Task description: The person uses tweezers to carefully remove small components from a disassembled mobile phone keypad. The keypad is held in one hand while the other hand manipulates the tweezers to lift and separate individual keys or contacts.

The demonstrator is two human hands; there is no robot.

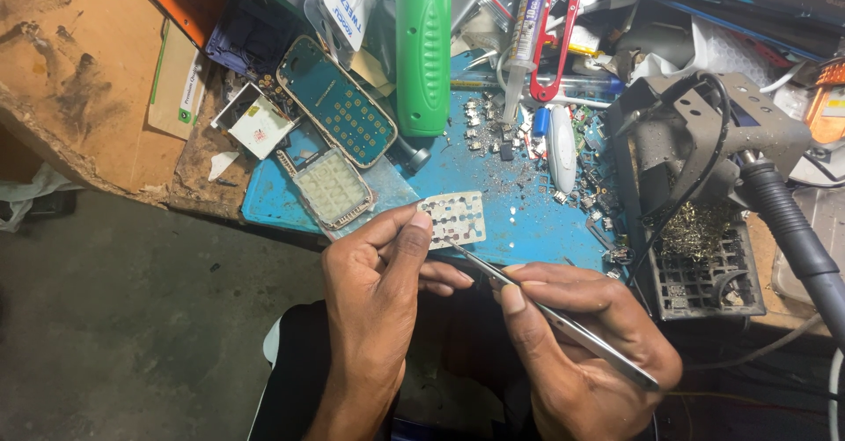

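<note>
Cluttered blue mat [519, 221]; left hand [374, 287] pinching keypad sheet [453, 216], right hand [576, 331] angling tweezers [546, 313].

A phone-repair workbench: soldering iron stand [695, 256], scattered phone parts [334, 102].

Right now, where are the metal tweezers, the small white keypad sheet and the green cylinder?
Slim metal tweezers [563, 327], head view: mid-shaft, in the right hand.
Small white perforated keypad sheet [458, 216], head view: its centre.
Green ribbed plastic cylinder [422, 54], head view: middle of its body.
</note>
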